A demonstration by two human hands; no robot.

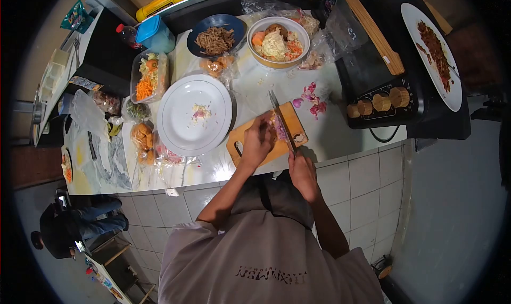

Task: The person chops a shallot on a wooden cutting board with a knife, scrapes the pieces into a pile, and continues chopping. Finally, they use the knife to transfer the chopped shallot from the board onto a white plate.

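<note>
Plate (181,139) sat mid-counter (330,139), chopped bits on it. Left hand (258,140) curled, fingertips pinning the pink shallot (279,129) to the cutting board (297,124) at the counter's near edge. Right hand (302,173) was fisted round the knife (277,110) handle, blade across the board

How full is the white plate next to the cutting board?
Almost empty. The white plate holds only a small heap of chopped bits near its middle; the rest of it is bare.

We've got the white plate (181,139) tight against the cutting board (294,124) on the left. Right side is bare tabletop (330,134). Only onion skins (314,104) lie before the stove (372,70).
</note>
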